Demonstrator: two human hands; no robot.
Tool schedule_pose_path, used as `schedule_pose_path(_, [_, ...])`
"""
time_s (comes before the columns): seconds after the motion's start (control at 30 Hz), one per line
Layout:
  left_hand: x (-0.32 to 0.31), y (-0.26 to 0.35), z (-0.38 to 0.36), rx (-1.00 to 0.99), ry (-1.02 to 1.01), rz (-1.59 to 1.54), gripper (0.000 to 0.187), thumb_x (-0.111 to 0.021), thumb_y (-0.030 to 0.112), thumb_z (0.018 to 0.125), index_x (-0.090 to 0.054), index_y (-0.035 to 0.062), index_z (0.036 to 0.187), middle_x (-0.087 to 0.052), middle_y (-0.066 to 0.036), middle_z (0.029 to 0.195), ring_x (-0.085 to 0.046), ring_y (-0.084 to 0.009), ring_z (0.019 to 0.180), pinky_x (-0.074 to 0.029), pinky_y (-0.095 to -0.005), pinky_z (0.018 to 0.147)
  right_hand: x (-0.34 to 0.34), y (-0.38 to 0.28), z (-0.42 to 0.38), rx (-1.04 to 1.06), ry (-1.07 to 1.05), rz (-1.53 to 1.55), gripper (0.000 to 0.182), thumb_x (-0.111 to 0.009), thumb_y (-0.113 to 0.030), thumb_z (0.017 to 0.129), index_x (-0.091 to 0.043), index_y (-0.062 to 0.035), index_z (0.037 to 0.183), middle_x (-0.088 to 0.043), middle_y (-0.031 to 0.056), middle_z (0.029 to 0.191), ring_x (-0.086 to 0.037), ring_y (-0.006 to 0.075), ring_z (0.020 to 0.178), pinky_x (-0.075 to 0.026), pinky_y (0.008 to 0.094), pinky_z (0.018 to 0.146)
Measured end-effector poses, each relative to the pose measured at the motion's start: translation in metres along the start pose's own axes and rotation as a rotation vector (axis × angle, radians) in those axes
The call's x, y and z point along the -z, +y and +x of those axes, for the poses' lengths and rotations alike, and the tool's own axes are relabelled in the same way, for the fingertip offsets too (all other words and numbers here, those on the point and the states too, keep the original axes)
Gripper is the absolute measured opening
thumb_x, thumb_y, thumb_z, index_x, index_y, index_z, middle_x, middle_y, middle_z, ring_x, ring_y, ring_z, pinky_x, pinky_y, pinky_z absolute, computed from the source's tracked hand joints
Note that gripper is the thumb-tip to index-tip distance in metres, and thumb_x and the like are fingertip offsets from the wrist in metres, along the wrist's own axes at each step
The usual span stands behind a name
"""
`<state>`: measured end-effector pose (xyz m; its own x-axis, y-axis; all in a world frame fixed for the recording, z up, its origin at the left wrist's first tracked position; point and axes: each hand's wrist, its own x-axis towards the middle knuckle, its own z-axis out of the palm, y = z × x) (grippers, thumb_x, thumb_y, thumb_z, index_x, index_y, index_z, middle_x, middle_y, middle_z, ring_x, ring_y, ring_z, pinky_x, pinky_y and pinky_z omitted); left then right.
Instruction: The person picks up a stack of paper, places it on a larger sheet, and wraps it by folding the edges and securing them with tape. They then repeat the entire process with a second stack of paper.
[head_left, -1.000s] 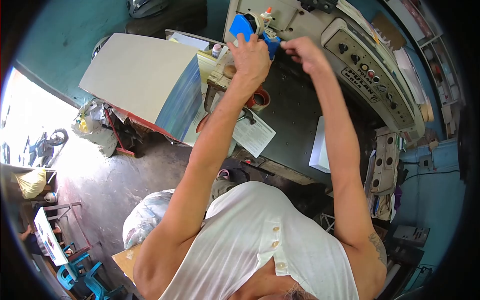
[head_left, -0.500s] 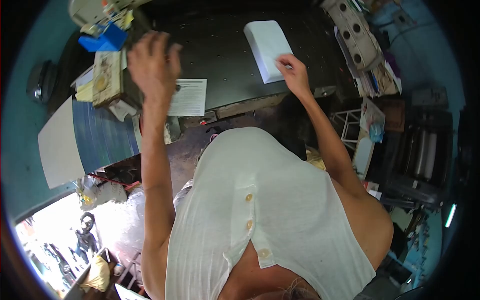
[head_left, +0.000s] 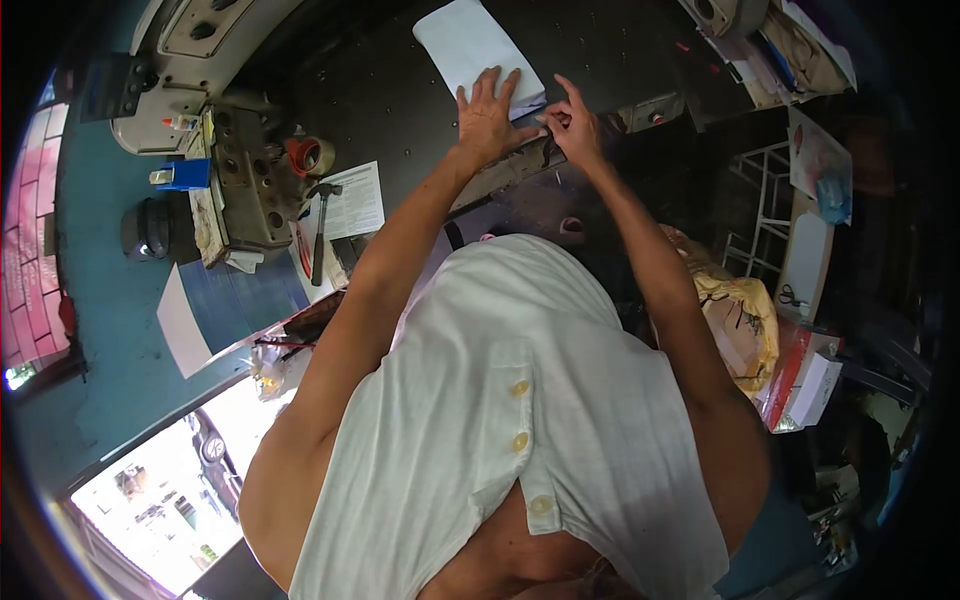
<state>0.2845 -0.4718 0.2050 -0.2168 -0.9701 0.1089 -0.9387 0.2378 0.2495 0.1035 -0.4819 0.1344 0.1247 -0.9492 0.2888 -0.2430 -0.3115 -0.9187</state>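
A thick stack of white paper (head_left: 468, 42) lies on the dark table at the top middle. My left hand (head_left: 486, 118) rests on its near end, palm down with the fingers spread. Close to the near right corner of the stack is my right hand (head_left: 572, 130), its index finger raised while the thumb and other fingers are drawn together. Whatever those fingers may pinch is too small to make out.
Left of the stack lie a printed sheet (head_left: 357, 203), a hammer (head_left: 319, 240) and tape rolls (head_left: 312, 156). Beyond them stands a grey metal block (head_left: 245, 180) near a blue box (head_left: 186, 175). Papers (head_left: 800, 55) are piled at the upper right.
My left hand has moved from the table's left side onto the paper stack. My right hand has shifted off the stack to its near corner. The view has turned, showing the hammer.
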Motion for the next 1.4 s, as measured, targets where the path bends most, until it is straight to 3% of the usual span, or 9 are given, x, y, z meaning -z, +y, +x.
schedule_pose_path(0.17, [-0.015, -0.008, -0.002, -0.026, 0.046, 0.049, 0.096, -0.081, 0.055, 0.073, -0.040, 0.0176, 0.151, -0.033, -0.014, 0.155, -0.026, -0.0316, 0.149, -0.018, -0.0657, 0.117, 0.002, 0.016, 0.008, 0.048, -0.008, -0.010, 0.072, -0.074, -0.002, 0.081, -0.044, -0.0114, 0.146, -0.072, 0.0048, 0.084, -0.068, 0.0219, 0.075, -0.053, 0.0346, 0.073])
schedule_pose_path(0.57, [-0.020, -0.005, -0.004, 0.007, 0.133, 0.031, 0.071, -0.070, 0.049, 0.087, -0.048, 0.0189, 0.148, -0.041, -0.013, 0.154, -0.032, -0.0315, 0.148, -0.021, -0.0643, 0.118, -0.010, 0.020, 0.016, 0.142, 0.012, 0.019, 0.067, -0.078, -0.003, 0.078, -0.052, -0.0098, 0.140, -0.071, 0.0039, 0.082, -0.069, 0.0221, 0.075, -0.054, 0.0347, 0.073])
schedule_pose_path(1.3, [-0.024, -0.006, 0.002, 0.021, 0.184, 0.124, 0.061, -0.074, 0.038, 0.086, -0.054, 0.0213, 0.142, -0.050, -0.009, 0.146, -0.044, -0.0297, 0.140, -0.032, -0.0626, 0.112, -0.009, 0.026, 0.021, 0.251, 0.041, -0.139, 0.059, -0.078, -0.009, 0.079, -0.057, -0.0110, 0.134, -0.069, 0.0025, 0.082, -0.067, 0.0263, 0.079, -0.055, 0.0396, 0.071])
schedule_pose_path(1.4, [-0.025, -0.006, 0.004, 0.008, 0.208, 0.143, 0.058, -0.073, 0.038, 0.087, -0.055, 0.0211, 0.140, -0.053, -0.008, 0.144, -0.047, -0.0290, 0.138, -0.034, -0.0620, 0.110, -0.009, 0.028, 0.022, 0.309, 0.071, -0.188, 0.056, -0.080, -0.009, 0.081, -0.058, -0.0072, 0.132, -0.069, 0.0022, 0.081, -0.068, 0.0189, 0.070, -0.054, 0.0327, 0.066])
